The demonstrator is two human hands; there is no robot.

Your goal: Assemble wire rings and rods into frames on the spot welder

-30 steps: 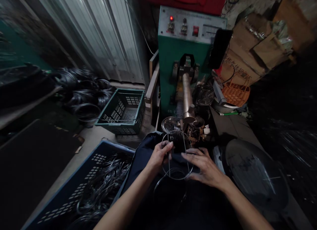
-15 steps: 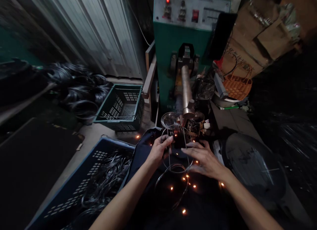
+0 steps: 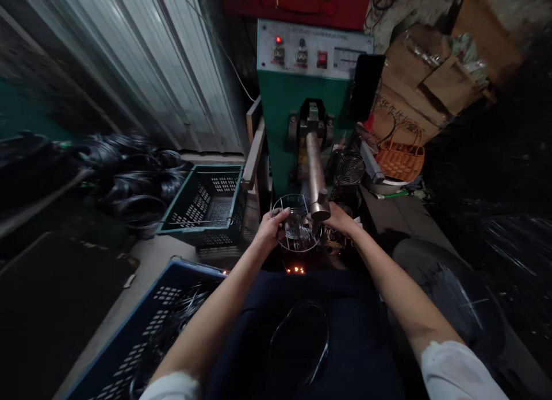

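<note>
My left hand [image 3: 274, 226] is closed on the left rim of a round wire frame [image 3: 297, 250], thumb on top. The frame is tilted beside the lower end of the welding machine's metal arm [image 3: 317, 176]. My right hand [image 3: 339, 220] is just right of that arm's tip; its fingers are hidden behind the arm, so I cannot tell what they touch. Small glowing sparks [image 3: 295, 269] show below the frame. Loose wire rings [image 3: 325, 345] lie on my dark-clothed lap.
The green welding machine [image 3: 280, 124] stands ahead, its red lamp lit. A green crate [image 3: 202, 236] and a blue crate [image 3: 168, 279] of wire rings are to the left, with wire coils [image 3: 142, 207] beyond. A wicker basket [image 3: 401, 158] and cardboard boxes [image 3: 405, 101] are at the right.
Both hands and the wire frame have moved forward, up to the machine's arm. My right hand has gone from open beside the frame to behind the arm. Fewer sparks show.
</note>
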